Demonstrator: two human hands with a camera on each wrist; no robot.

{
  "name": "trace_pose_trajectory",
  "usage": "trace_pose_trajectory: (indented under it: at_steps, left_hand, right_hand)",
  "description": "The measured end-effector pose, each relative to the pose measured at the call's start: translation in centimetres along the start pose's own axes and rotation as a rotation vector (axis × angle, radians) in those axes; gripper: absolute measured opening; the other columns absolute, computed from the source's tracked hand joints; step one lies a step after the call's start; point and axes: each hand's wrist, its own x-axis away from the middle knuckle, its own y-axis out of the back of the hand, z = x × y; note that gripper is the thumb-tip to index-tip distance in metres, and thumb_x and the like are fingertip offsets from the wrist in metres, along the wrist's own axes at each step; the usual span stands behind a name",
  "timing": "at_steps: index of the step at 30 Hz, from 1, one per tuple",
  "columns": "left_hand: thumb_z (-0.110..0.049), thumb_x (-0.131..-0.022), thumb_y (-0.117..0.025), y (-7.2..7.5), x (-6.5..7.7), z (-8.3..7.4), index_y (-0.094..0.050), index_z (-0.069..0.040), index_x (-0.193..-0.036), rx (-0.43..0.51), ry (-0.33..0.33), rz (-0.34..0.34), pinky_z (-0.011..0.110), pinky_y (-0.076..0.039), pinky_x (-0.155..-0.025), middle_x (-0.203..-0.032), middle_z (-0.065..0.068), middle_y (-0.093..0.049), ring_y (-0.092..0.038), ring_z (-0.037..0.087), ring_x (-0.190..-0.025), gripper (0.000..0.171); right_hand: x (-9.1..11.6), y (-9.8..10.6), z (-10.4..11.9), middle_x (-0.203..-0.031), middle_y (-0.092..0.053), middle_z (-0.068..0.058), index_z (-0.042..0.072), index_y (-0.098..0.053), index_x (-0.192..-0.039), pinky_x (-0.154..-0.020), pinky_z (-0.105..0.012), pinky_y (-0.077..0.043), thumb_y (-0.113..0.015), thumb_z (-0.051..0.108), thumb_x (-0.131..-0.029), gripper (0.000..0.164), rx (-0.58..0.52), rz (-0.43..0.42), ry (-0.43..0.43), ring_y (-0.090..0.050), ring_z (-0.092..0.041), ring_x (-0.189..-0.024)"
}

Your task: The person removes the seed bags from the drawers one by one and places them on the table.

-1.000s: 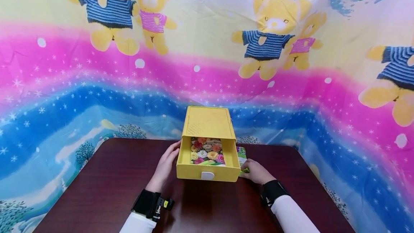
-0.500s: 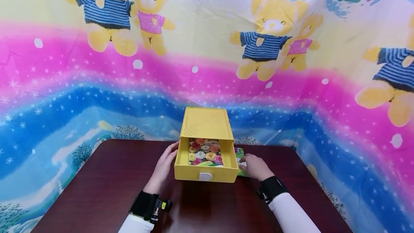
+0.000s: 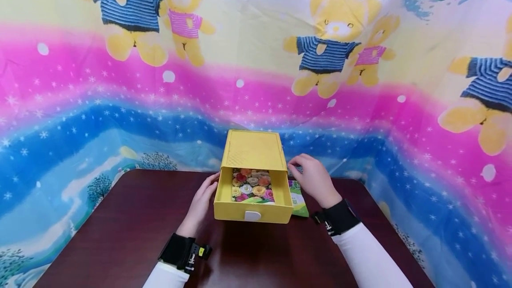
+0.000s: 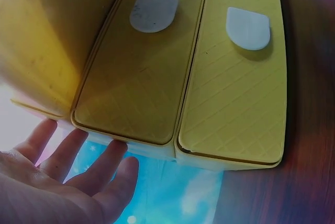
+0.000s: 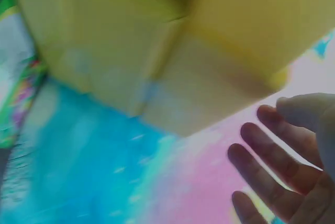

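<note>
A yellow drawer cabinet (image 3: 254,148) stands on the table with its top drawer (image 3: 276,214) pulled out. Inside that drawer lies a packet printed with colourful flowers (image 3: 253,186). My left hand (image 3: 201,206) rests its spread, straight fingertips against the cabinet's left side. Beside the cabinet's upper right side, my right hand (image 3: 314,179) is raised with loosely bent fingers and holds nothing; the right wrist view shows its fingers apart from the yellow wall. Below it, a second green and white packet (image 3: 298,201) with purple flowers is partly hidden behind the drawer.
Two lower drawers, a middle one (image 4: 138,72) and a bottom one (image 4: 235,93), are closed and have white tab handles. The dark reddish table (image 3: 140,226) extends on both sides. A printed cloth (image 3: 248,48) with bears hangs behind it.
My right hand has let go of the green packet and risen to the cabinet's upper right side. That packet stays on the table; my left hand has hardly moved.
</note>
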Motion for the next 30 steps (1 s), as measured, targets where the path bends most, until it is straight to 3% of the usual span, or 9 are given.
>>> trace_pose_trajectory:
  at_steps: [3,6,8,11,15,19,23,30]
  left_hand:
    - [-0.031,-0.112,-0.037,0.0,-0.1,-0.1,-0.04,-0.011,-0.156,-0.01,-0.009,0.001,0.058,-0.031,-0.116,-0.162,0.016,-0.035,-0.037,0.037,-0.146,0.049]
    - [-0.03,-0.112,-0.037,0.0,-0.2,-0.1,-0.04,-0.01,-0.156,-0.008,-0.017,0.001,0.057,-0.031,-0.116,-0.162,0.016,-0.035,-0.036,0.037,-0.146,0.048]
    - [-0.029,-0.112,-0.037,0.0,-0.2,-0.1,-0.04,-0.009,-0.156,-0.004,-0.021,0.001,0.055,-0.031,-0.115,-0.162,0.015,-0.035,-0.036,0.036,-0.146,0.048]
    - [-0.029,-0.112,-0.036,0.0,-0.2,-0.1,-0.04,-0.009,-0.155,-0.001,-0.022,-0.002,0.053,-0.033,-0.114,-0.162,0.015,-0.035,-0.037,0.035,-0.146,0.048]
    - [-0.028,-0.112,-0.036,0.0,-0.3,-0.1,-0.04,-0.009,-0.156,0.003,-0.017,-0.002,0.051,-0.034,-0.113,-0.161,0.015,-0.036,-0.039,0.035,-0.144,0.048]
    - [-0.028,-0.112,-0.036,0.0,-0.2,-0.1,-0.039,-0.009,-0.156,0.005,-0.016,-0.001,0.053,-0.033,-0.114,-0.162,0.016,-0.035,-0.037,0.036,-0.145,0.048]
    - [-0.028,-0.112,-0.036,0.0,-0.1,0.0,-0.04,-0.009,-0.155,0.0,-0.015,-0.006,0.055,-0.032,-0.115,-0.161,0.016,-0.036,-0.037,0.036,-0.145,0.048]
    - [-0.029,-0.112,-0.037,0.0,0.0,-0.1,-0.041,-0.009,-0.155,-0.006,-0.013,-0.006,0.054,-0.033,-0.114,-0.161,0.016,-0.036,-0.038,0.036,-0.145,0.048]
  right_hand:
    - [-1.2,1.1,2.2,-0.096,-0.068,0.0,0.013,-0.076,-0.102,-0.07,-0.029,-0.056,-0.076,0.018,-0.093,0.01,-0.042,-0.035,0.102,-0.064,-0.013,-0.082]
    - [-2.2,1.7,4.0,-0.094,-0.069,0.002,0.014,-0.076,-0.1,-0.075,-0.028,-0.057,-0.078,0.018,-0.091,0.01,-0.072,-0.012,0.224,-0.067,-0.014,-0.086]
    - [-2.7,1.8,5.0,-0.094,-0.069,0.003,0.014,-0.076,-0.1,-0.077,-0.027,-0.057,-0.078,0.02,-0.091,0.011,-0.084,0.054,0.291,-0.067,-0.014,-0.088]
    - [-3.2,1.6,6.1,-0.096,-0.071,0.002,0.014,-0.077,-0.102,-0.076,-0.027,-0.056,-0.079,0.022,-0.09,0.015,-0.115,0.223,0.347,-0.067,-0.015,-0.087]
    - [-3.4,1.0,6.7,-0.102,-0.071,-0.004,0.012,-0.077,-0.11,-0.077,-0.027,-0.056,-0.082,0.024,-0.088,0.026,-0.155,0.466,0.355,-0.067,-0.02,-0.09]
    - [-3.3,0.2,6.8,-0.11,-0.071,-0.004,0.013,-0.076,-0.118,-0.08,-0.026,-0.056,-0.083,0.028,-0.086,0.035,-0.134,0.626,0.349,-0.066,-0.021,-0.095]
    - [-3.1,-0.6,6.8,-0.119,-0.069,0.001,0.019,-0.074,-0.124,-0.087,-0.025,-0.054,-0.083,0.031,-0.086,0.041,-0.076,0.718,0.351,-0.063,-0.015,-0.103]
    - [-2.9,-1.0,6.8,-0.129,-0.062,0.002,0.024,-0.07,-0.131,-0.093,-0.026,-0.054,-0.084,0.041,-0.083,0.052,-0.037,0.776,0.347,-0.059,-0.013,-0.116]
